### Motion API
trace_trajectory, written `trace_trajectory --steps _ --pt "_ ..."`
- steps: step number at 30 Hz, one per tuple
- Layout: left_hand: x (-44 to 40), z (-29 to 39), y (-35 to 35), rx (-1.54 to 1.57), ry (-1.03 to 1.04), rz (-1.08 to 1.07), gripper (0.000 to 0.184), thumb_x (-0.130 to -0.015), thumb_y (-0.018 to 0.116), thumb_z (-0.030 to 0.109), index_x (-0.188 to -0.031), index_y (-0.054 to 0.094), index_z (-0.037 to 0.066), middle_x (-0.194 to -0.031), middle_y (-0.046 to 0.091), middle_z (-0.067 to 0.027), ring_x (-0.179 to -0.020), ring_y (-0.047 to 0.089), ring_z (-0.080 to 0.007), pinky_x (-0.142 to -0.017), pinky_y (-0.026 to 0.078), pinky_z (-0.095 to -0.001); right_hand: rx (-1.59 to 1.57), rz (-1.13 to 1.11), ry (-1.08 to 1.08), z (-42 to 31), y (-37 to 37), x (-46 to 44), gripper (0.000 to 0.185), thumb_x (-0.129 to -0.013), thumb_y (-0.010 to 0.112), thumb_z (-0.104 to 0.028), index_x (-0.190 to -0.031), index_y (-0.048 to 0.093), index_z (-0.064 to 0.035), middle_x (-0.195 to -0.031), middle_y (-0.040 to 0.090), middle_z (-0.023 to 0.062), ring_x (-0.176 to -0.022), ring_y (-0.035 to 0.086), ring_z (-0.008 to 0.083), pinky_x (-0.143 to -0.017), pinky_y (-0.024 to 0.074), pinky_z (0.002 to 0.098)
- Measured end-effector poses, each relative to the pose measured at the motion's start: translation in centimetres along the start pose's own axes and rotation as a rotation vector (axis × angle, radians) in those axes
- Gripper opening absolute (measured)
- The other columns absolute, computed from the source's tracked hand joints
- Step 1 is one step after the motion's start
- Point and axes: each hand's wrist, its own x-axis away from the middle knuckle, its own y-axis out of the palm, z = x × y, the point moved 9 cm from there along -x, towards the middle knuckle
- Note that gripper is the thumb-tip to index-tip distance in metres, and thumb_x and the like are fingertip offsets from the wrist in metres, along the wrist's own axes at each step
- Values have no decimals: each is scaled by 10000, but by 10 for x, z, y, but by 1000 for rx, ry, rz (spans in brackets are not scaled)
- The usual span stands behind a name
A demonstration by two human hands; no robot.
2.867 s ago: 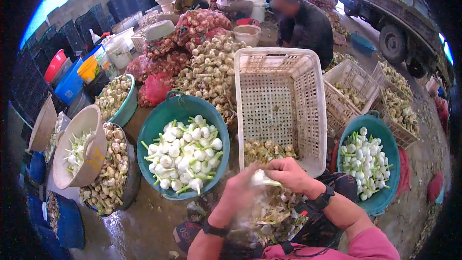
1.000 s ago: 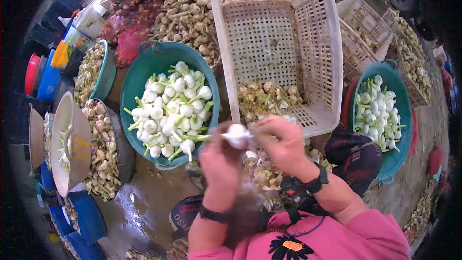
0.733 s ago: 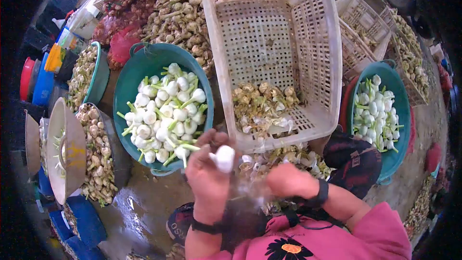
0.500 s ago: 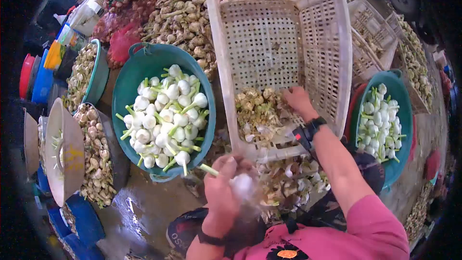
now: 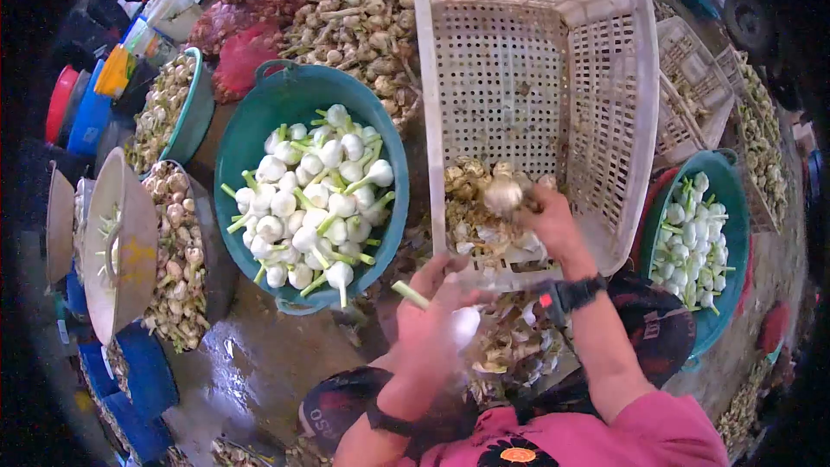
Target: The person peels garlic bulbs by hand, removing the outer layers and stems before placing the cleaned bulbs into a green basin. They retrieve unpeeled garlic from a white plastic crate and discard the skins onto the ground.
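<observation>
My left hand [image 5: 425,329] is closed round a peeled garlic bulb [image 5: 464,326], whose green stem sticks out on the left side. Over the near end of the white plastic crate [image 5: 501,78], my right hand [image 5: 552,220] grips an unpeeled garlic bulb [image 5: 503,196]. More unpeeled bulbs and loose skins [image 5: 471,229] lie in the crate beside it. Peeled white bulbs with green stems [image 5: 320,199] fill much of the green tub [image 5: 393,134] left of the crate. Papery skins [image 5: 510,346] lie heaped below the crate, between my legs.
Another green tub [image 5: 735,272] with peeled bulbs stands at the right. A pile of unpeeled garlic [image 5: 359,26] and red net sacks [image 5: 246,60] lie behind. Tilted beige basins [image 5: 130,246], a dark tub of bulbs and blue containers [image 5: 147,363] are on the left.
My right hand moved from the bulb in my left hand into the crate, and now grips an unpeeled bulb. My left hand has kept its peeled bulb. The view has tilted downward.
</observation>
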Motion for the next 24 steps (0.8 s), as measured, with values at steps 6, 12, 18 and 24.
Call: trace_trajectory --steps 6,12,18,24 --pt "11 9 18 114 74 -170 422 -832 569 31 -1241 476 -5 -1137 587 -83 -988 591 -176 -836 495 -303 -33 -25 -318 -114 32 92 254 -681 659 -5 -932 622 2 -945 662 138 -880 632 199 -776 475 307" --pt "26 20 13 71 210 -231 419 -810 524 -48 -1228 487 -29 -1126 597 -92 -982 590 -173 -864 482 -300 138 -75 80 -114 0 109 106 -765 635 -80 -788 630 23 -792 628 122 -806 624 190 -748 483 295" --pt "37 25 25 -271 451 -303 452 -790 584 -34 -1228 474 -44 -1118 584 -96 -976 570 -132 -850 472 -283 -85 -41 -283 -178 6 133 272 -775 660 -112 -1025 622 -11 -907 613 82 -829 571 159 -729 447 264" --pt "35 28 22 -478 641 -283 468 -800 662 59 -1206 472 -73 -1095 587 -106 -952 568 -126 -820 470 -262 -298 26 -29 -152 14 136 235 -786 671 -140 -934 621 37 -786 620 50 -663 553 90 -593 458 238"
